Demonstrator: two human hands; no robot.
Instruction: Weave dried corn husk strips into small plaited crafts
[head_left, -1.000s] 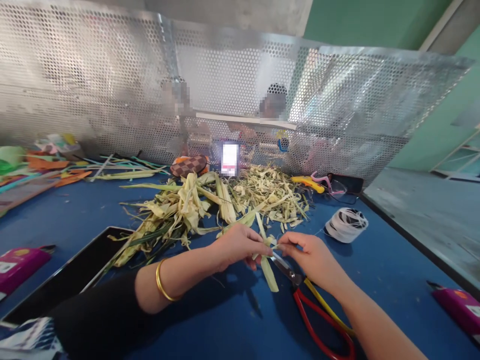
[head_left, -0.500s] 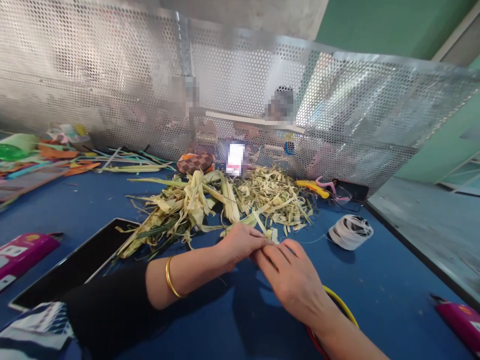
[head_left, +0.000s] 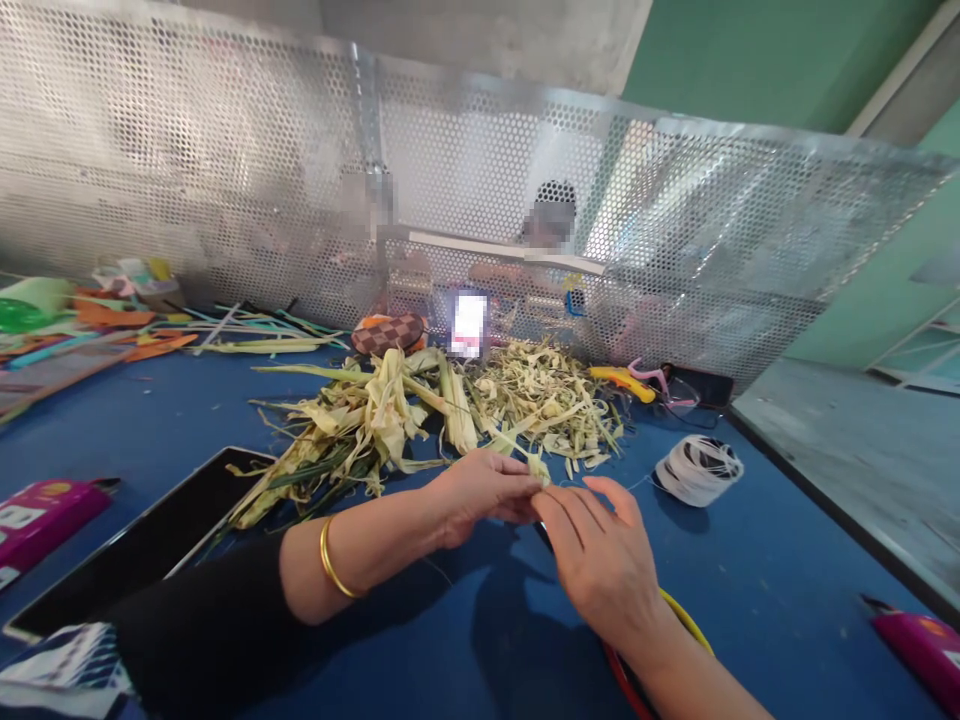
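My left hand (head_left: 484, 497), with a gold bangle on its wrist, is closed with its fingertips pinched on a small piece of corn husk (head_left: 538, 468). A pale strip trails from that piece toward the piles behind. My right hand (head_left: 604, 555) is closed against the piece's lower end, fingertips meeting those of my left hand; one finger is lifted. Exactly what the right fingertips grip is partly hidden. A thin thread runs from the white spool of string (head_left: 699, 470) toward my right hand. Beyond my hands lie larger corn husks (head_left: 386, 405) and a heap of husk scraps (head_left: 551, 395).
A black tray-like object (head_left: 142, 540) and a magenta package (head_left: 49, 525) lie left. Yellow-handled scissors or cutter (head_left: 624, 382) and glasses (head_left: 679, 398) sit back right. A lit phone (head_left: 469, 322) leans against the perforated metal screen (head_left: 480, 150). Another magenta package (head_left: 919, 650) is right.
The husk piece is turned more upright between my fingertips. My right hand has shifted slightly right and down, with one finger lifted farther away. The view has tilted a little.
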